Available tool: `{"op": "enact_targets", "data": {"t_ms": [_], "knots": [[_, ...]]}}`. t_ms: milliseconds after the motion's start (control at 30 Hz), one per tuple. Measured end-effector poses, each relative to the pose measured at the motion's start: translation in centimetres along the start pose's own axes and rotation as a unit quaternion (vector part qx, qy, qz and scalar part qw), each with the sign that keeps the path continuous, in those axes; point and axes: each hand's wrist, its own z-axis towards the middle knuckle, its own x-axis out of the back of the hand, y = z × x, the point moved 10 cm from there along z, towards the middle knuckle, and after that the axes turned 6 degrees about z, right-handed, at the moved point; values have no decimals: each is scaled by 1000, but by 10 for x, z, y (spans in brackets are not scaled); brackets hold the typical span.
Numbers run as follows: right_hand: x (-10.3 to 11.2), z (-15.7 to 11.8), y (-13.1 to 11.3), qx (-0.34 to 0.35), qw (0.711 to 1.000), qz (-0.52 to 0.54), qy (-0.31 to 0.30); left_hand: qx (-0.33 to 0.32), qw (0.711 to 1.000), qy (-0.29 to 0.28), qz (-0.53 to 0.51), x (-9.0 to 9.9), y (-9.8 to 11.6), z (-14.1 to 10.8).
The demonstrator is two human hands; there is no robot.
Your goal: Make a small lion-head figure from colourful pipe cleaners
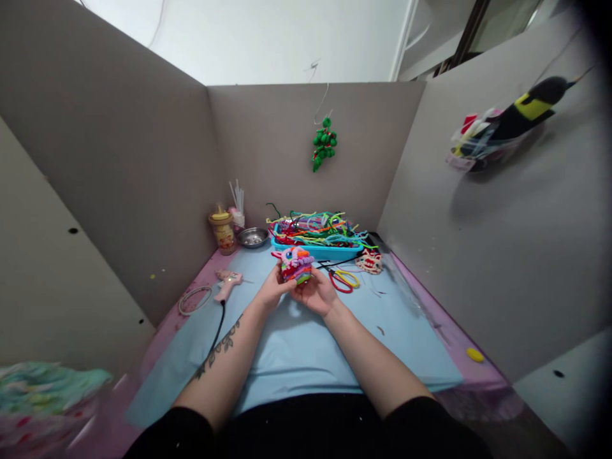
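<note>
A small multicoloured fuzzy figure, pink, orange and purple with a blue eye, is held up above the blue table cover. My left hand is closed round its left side, thumb at its lower edge. Cupped under its right side is my right hand, whose fingertips are partly hidden by the figure. Just beyond the figure stands a blue tray heaped with coloured fuzzy stems. Scissors with red and yellow handles lie to the right of my right hand.
A pink glue gun with a black cord lies at left, beside a coiled cable. Behind it are a metal bowl and a lidded cup. A red-and-white fuzzy piece sits right of the tray. Grey partitions surround the table.
</note>
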Motion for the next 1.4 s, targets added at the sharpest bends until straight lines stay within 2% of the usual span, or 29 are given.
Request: {"op": "enact_targets", "data": {"t_ms": [333,567,767,1033,1300,1400], "knots": [[0,0,-1,18,1000,-14,11,-3,999,15,34,0,-1,-1],[1,2,-4,38,999,-21,9,-17,998,6,56,-1,0,0],[11,3,-6,44,998,32,37,-28,992,106,54,29,-2,0],[15,5,-2,23,999,43,19,-45,978,52,197,24,6,1],[16,5,-2,24,999,38,16,-70,953,79,284,30,12,-1],[17,5,-2,27,999,31,19,-63,953,85,284,30,12,-2]]}}
